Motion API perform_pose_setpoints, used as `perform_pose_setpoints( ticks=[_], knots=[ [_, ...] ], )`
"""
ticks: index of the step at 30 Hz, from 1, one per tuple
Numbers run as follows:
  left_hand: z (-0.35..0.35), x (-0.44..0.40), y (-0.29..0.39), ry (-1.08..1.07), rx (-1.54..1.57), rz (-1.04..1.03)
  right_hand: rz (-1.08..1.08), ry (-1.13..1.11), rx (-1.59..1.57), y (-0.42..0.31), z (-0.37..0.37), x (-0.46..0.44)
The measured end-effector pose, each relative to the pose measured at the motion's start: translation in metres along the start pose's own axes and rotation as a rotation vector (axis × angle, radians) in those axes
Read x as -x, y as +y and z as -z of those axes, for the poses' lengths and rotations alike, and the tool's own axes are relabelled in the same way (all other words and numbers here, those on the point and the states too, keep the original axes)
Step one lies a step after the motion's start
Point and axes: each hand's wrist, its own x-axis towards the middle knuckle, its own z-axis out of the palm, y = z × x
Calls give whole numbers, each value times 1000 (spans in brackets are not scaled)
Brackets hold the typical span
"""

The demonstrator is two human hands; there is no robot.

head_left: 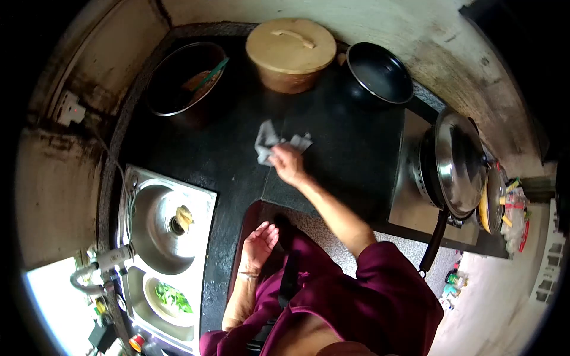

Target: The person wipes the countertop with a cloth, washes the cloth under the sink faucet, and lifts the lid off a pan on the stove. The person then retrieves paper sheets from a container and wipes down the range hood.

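Holds a crumpled light-grey cloth (266,142) against the black stone tabletop (237,139) with the right hand (287,163), by curled fingers set over the fabric; cannot tell the exact finger closure, owing to slight blur. Has the cloth located near the middle of the tabletop, spread out on both sides of the fingers. Holds the left hand (260,244) open in front of the body, palm up, with fingers together and slightly bent, gripping nothing. Faces, at the back, a round brown pot (288,82) with a flat beige lid (291,46), between a deep dark pot (163,83) containing a green-handled utensil (212,74) and an empty round black pan (380,72). Has, at right, a steel stove (409,178) bearing a long-handled dark pan (436,237) under a domed metal lid (460,163). Has, at left, a stainless-steel double sink (205,222), with a yellowish item (184,218) by the drain of one basin and green leaves (173,296) in a pale bowl (153,292) in the other.
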Motion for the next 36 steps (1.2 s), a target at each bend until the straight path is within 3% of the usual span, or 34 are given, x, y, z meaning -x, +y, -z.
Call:
perform_pose_setpoints(
  ticks=[4,6,7,9,14,17,20,21,24,25,26,28,32,36],
  knots=[
    [-5,5,0,21,6,-21,60,-223,-232,-40,-70,23],
    [-5,12,0,39,2,-58,-380,-415,-989,-57,-84,13],
    [-1,15,1,24,19,-73,-425,-430,-1201,-85,-67,-4],
    [8,22,0,45,60,-121,-460,-430,-1300,-111,-55,-34],
    [21,39,-2,24,155,-169,-160,-485,-997,-151,-78,-102],
    [24,48,-3,23,209,-190,145,-475,-675,-158,-141,-138],
    [26,51,-3,24,256,-205,314,-517,-303,-175,-194,-159],
    [26,51,-3,32,275,-201,284,-543,-169,-182,-206,-158],
    [31,57,-2,40,334,-200,481,-764,128,-153,-276,-147],
    [34,55,-2,30,344,-205,596,-693,284,-147,-287,-135],
    [37,56,-5,22,360,-207,677,-469,215,-132,-304,-123],
    [37,56,-3,20,337,-207,588,-583,97,-136,-279,-123],
    [26,57,3,36,305,-185,776,-621,-40,-110,-221,-104],
    [26,57,7,18,270,-205,759,-629,-82,-83,-143,-59]
  ],
)
